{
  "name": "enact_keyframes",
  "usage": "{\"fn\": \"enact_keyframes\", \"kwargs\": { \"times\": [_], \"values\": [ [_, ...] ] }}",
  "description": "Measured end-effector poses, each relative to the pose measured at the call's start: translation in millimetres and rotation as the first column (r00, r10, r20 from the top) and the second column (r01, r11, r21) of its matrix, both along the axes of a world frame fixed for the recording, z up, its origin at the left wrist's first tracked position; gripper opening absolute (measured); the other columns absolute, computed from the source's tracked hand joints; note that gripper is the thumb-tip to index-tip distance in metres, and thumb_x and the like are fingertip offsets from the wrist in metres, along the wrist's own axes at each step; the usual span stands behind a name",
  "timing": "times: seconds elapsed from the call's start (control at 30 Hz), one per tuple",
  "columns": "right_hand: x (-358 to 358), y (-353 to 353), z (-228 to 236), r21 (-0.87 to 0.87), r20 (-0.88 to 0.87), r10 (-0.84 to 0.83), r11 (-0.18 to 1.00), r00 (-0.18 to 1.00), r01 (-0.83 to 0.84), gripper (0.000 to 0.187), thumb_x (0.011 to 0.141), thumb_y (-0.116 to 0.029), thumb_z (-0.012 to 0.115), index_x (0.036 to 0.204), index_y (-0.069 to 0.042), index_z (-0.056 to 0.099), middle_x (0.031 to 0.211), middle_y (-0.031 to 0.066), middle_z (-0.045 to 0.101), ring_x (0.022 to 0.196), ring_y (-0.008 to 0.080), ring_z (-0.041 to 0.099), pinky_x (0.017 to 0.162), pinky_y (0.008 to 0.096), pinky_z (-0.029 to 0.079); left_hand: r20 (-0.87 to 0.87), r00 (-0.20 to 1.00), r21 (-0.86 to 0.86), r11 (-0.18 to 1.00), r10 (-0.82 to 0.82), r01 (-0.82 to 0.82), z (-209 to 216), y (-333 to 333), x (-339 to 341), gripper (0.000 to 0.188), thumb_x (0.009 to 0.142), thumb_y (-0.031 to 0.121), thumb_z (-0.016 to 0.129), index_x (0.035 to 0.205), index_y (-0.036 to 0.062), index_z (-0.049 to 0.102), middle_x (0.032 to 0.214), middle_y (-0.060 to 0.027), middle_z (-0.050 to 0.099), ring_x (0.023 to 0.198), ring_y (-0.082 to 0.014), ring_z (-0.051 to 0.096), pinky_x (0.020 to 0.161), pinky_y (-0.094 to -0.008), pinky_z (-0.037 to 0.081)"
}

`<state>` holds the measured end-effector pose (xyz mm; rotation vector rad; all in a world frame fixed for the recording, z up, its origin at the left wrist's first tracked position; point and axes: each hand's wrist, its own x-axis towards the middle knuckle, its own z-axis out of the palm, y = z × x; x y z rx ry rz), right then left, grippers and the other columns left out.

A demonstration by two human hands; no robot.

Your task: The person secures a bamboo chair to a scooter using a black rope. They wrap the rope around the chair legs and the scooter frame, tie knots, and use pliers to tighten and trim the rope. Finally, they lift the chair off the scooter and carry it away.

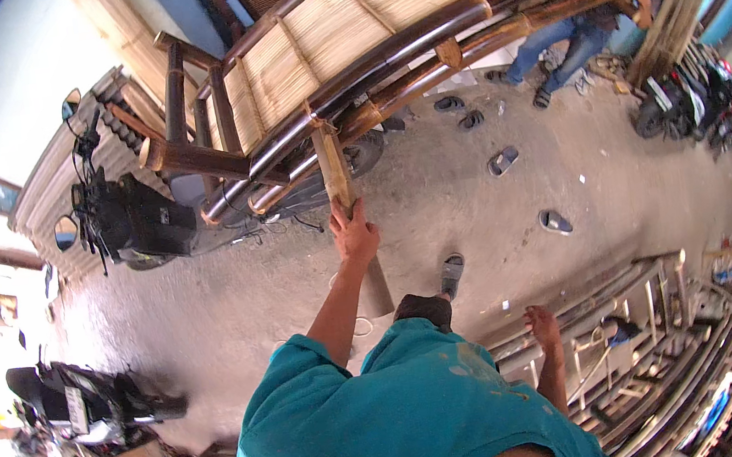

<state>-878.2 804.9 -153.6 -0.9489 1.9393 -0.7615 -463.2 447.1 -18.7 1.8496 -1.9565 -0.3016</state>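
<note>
My left hand [354, 232] reaches forward, its fingers closed round a bamboo pole [333, 170]. The pole's top end meets the front rail of a large bamboo bench [383, 74], where a tie or strip shows at the joint. The bench has dark glossy rails and a pale slatted panel, and it stands tilted in front of me. Below my left hand a greyish length [377, 292] runs on toward my legs; I cannot tell whether it is the same pole. My right hand [542, 325] hangs at my side, holding nothing, fingers loosely apart, above a stack of bamboo frames [642, 358].
Another person [568, 40] is at the bench's far right end, a hand on its rail. A black motorbike [147, 216] stands left of the bench, another [96, 393] lower left, more [692, 102] at right. Loose sandals [503, 161] lie on the concrete floor [236, 292].
</note>
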Motion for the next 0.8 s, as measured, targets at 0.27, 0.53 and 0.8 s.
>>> {"fn": "enact_keyframes", "kwargs": {
  "times": [0.27,0.53,0.8],
  "values": [
    [-130.2,-46.8,-39.1,0.182,0.279,0.024,0.980,0.960,-0.078,0.030,0.096,-0.031,0.049,0.109,-0.006,0.060,0.092,0.0106,0.066,0.068,0.0166,0.061,0.057,0.0302,0.050,-0.022,0.985,0.063,0.984,0.170,-0.169,26.7,-5.5,-24.0,0.069,0.073,0.012,0.061,0.139,0.0165,0.040,0.144,-0.0231,0.026,0.123,-0.0473,0.037,0.099,-0.0537,0.040],
    [-313.5,-55.5,-95.5,0.455,0.863,-0.433,0.890,0.260,-0.029,0.015,0.090,-0.024,0.058,0.099,-0.011,0.057,0.084,0.0025,0.057,0.069,0.0161,0.058,0.051,0.0279,0.044,0.276,0.800,0.153,0.797,0.533,-0.584,16.1,-46.7,-74.0,0.083,0.079,0.033,0.065,0.148,0.0201,0.021,0.134,-0.0255,0.035,0.116,-0.0460,0.045,0.090,-0.0562,0.040],
    [-320.5,-208.7,-20.8,0.434,0.245,-0.413,0.856,0.877,0.282,0.027,0.090,-0.034,0.058,0.102,-0.010,0.064,0.081,0.0027,0.066,0.061,0.0115,0.058,0.052,0.0259,0.044,0.003,0.955,0.041,0.954,0.296,-0.296,42.3,-122.5,-151.5,0.075,0.086,0.033,0.064,0.145,0.0058,0.027,0.134,-0.0345,0.038,0.122,-0.0475,0.042,0.098,-0.0527,0.037]
  ]
}}
